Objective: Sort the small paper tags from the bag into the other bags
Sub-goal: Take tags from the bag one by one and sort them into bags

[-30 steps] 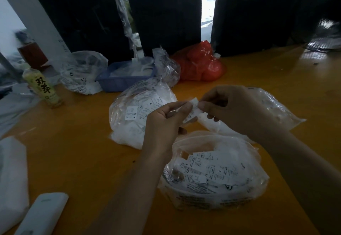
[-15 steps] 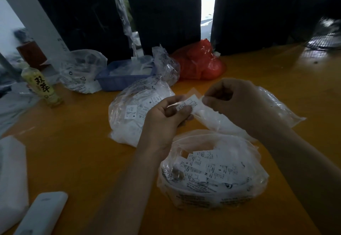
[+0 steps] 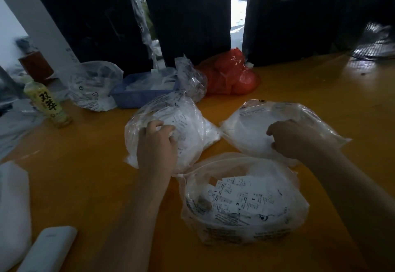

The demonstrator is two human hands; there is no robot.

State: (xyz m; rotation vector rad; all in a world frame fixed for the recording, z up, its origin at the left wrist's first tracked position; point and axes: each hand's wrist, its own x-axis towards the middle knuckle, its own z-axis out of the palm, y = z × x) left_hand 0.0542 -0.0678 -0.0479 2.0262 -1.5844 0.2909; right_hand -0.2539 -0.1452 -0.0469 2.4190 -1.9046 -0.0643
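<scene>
Three clear plastic bags lie on the orange table. The nearest bag is open, with several small printed paper tags inside. My left hand rests on the left bag, which is full of white tags; its fingers curl at the top of that bag. Over the right bag, my right hand has its fingers curled down into the plastic. No tag shows in either hand; the fingertips are hidden.
A blue tray, a red plastic bag, another clear bag and a yellow-labelled bottle stand at the back. A white device and white foam lie near left. Black wrapped blocks line the far edge.
Both hands held paper tags together above the near bag. They have since parted: the left hand dropped onto the left bag and the right hand onto the right bag.
</scene>
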